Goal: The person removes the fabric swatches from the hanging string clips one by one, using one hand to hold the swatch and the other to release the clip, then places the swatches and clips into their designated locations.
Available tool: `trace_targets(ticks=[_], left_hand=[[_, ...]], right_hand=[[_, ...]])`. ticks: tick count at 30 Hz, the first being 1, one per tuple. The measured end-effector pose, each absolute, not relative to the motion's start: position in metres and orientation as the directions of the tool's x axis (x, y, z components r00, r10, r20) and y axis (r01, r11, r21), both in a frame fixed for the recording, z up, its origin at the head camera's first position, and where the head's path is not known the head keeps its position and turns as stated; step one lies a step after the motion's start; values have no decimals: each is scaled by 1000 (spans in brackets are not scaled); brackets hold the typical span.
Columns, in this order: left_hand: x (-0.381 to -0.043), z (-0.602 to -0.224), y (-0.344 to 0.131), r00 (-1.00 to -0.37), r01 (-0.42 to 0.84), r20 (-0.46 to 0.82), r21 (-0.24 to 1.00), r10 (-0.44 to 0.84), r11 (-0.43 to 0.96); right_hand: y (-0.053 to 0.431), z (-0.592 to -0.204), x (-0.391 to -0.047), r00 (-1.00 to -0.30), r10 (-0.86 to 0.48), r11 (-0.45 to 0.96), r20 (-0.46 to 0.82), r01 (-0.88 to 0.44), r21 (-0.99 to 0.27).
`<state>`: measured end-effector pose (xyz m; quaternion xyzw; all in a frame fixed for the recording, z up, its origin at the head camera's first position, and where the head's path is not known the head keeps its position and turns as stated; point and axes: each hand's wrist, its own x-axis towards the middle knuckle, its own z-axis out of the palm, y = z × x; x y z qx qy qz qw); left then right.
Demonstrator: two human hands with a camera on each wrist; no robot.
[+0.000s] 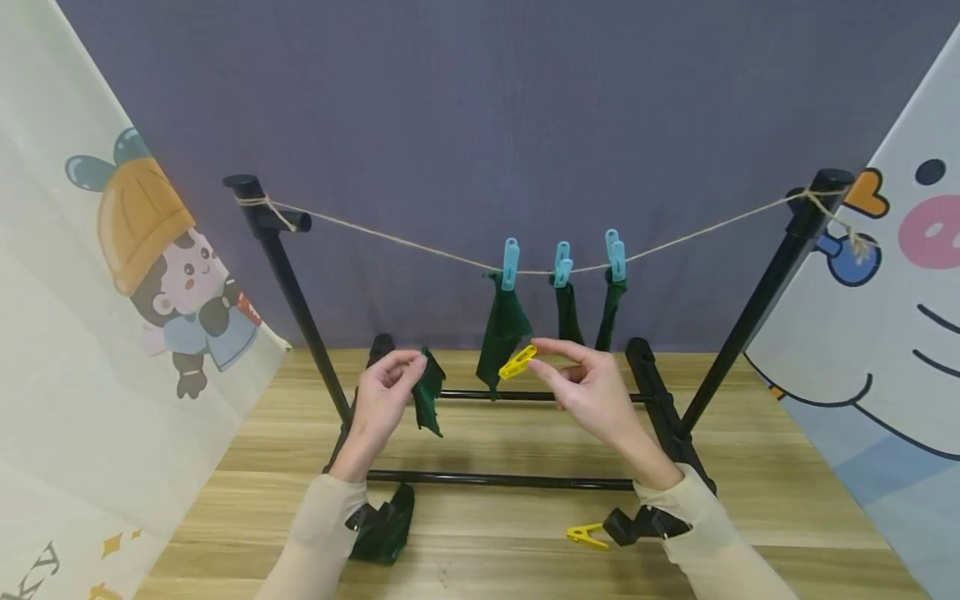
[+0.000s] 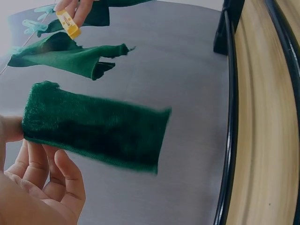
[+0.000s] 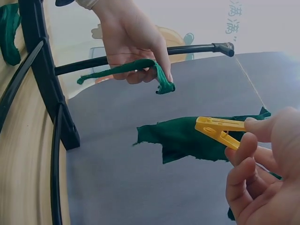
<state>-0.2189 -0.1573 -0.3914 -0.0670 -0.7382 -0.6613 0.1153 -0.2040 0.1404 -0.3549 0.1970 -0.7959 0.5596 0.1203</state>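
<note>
My left hand (image 1: 382,402) pinches a small dark green cloth (image 1: 429,395) at its edge, and the cloth dangles in front of the rack. In the left wrist view the cloth (image 2: 96,129) spreads out as a rectangle from the thumb and fingers. Between thumb and index finger, my right hand (image 1: 596,392) holds a yellow clothespin (image 1: 518,362) by its handle end; its jaw end points left. Just behind that clothespin, another green cloth (image 1: 501,329) hangs from a twine line (image 1: 435,251) under a blue clothespin (image 1: 510,265).
Two more green cloths (image 1: 567,315) hang farther right under blue clothespins (image 1: 562,265). Black posts (image 1: 296,300) hold up the line. Near the front of the wooden table (image 1: 495,533) lie a yellow clothespin (image 1: 587,536) and a green cloth (image 1: 386,533), partly behind the left wrist.
</note>
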Motion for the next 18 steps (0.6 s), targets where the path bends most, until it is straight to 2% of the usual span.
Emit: trace_targets(ticks=[18], left_hand=[[-217,-413,-157,-966,239,254,946,-41,220]], right_hand=[[149,-381,-202,-913,-154,314,379,-408,-857]])
